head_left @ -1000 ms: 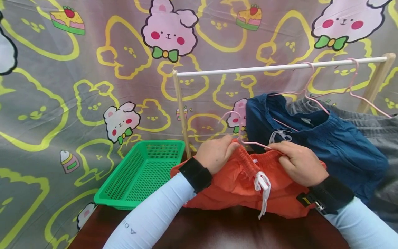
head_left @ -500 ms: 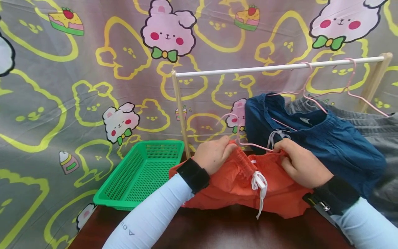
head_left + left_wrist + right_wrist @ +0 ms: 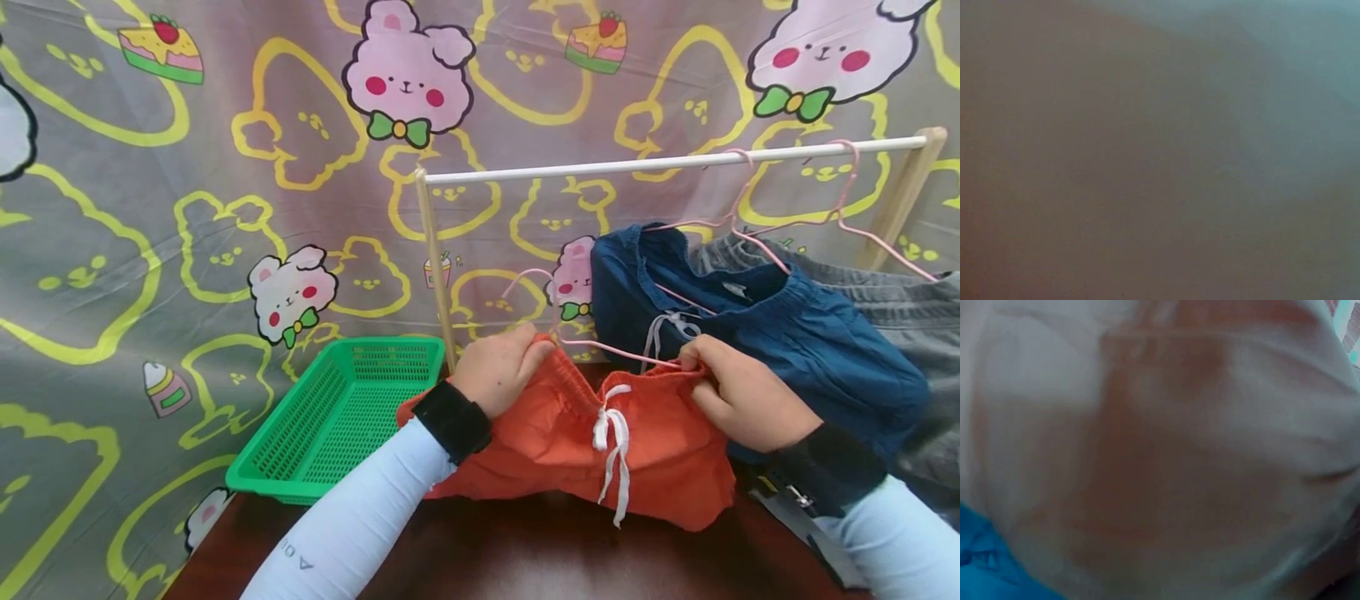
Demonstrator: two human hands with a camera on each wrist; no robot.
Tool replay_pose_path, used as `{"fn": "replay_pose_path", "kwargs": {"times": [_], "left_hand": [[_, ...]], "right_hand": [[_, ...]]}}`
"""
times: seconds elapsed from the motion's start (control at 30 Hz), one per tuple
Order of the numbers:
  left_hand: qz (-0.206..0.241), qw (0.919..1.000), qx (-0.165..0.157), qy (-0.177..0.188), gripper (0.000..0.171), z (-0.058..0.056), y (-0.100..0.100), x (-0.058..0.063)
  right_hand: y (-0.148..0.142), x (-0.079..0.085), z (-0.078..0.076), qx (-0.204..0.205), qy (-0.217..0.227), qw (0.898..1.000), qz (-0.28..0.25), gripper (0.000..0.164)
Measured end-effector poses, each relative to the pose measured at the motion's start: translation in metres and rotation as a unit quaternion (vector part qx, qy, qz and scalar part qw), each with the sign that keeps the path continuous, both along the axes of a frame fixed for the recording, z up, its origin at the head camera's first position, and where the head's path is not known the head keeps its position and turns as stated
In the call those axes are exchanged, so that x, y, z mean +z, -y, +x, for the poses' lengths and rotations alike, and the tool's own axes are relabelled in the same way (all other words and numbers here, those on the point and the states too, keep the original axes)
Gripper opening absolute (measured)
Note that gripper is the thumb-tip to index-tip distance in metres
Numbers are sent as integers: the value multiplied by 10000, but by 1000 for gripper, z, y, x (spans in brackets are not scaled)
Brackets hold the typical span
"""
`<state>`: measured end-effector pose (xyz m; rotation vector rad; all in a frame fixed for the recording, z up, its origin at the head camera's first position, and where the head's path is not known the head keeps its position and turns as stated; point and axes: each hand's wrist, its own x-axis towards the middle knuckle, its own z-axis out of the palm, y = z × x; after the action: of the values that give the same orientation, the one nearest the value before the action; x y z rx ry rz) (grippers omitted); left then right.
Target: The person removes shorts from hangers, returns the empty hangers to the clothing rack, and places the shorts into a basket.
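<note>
Now | 2 hands (image 3: 495,371) (image 3: 753,396) gripping | 1 orange garment (image 3: 555,433) | 3 pink hangers (image 3: 622,352)

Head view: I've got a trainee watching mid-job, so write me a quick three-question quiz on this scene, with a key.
1. True or false: the left hand and right hand both grip the orange shorts.
2. What colour is the basket left of the orange shorts?
A) pink
B) green
C) white
3. How many hangers hook over the rail?

Key:
1. True; both grip the waistband.
2. B.
3. Two; the loose hanger at the orange shorts has its hook off the rail.
</note>
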<state>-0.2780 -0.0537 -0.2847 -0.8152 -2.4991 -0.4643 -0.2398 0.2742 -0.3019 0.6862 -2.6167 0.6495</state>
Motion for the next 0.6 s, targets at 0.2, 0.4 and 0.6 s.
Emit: {"fn": "replay_pose_path", "kwargs": {"times": [0.2, 0.4, 0.6], "left_hand": [[90, 9999, -2, -113, 35, -1, 6, 0], [134, 9995, 29, -282, 34, -2, 12, -2], [56, 9991, 101, -407, 35, -3, 13, -2]], "right_hand": [[-8, 0, -2, -234, -42, 9996, 126, 24], [-16, -2, -3, -356, -321, 9984, 310, 24], [-21, -2, -2, -522, -608, 9946, 667, 23]]}}
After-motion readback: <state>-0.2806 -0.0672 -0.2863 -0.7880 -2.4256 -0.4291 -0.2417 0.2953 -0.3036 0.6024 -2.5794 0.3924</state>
